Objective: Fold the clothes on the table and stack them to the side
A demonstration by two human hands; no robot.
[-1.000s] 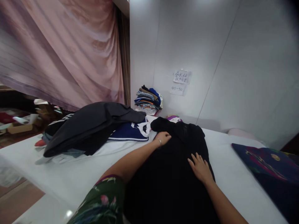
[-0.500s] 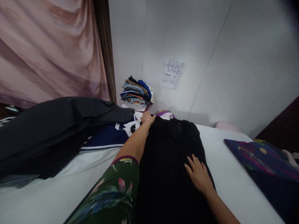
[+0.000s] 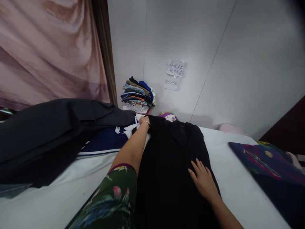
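Black garment [image 3: 171, 168], hands [image 3: 202, 180] well apart

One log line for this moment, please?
left hand: at black garment, far left edge | right hand: resting on it | surface: white table

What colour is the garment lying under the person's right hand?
The garment is black, best seen in the head view.

You are in what looks like a clothing workroom, its white table [image 3: 226, 162] bearing heaped garments [image 3: 54, 122] beneath handwritten paper notices [image 3: 176, 69].
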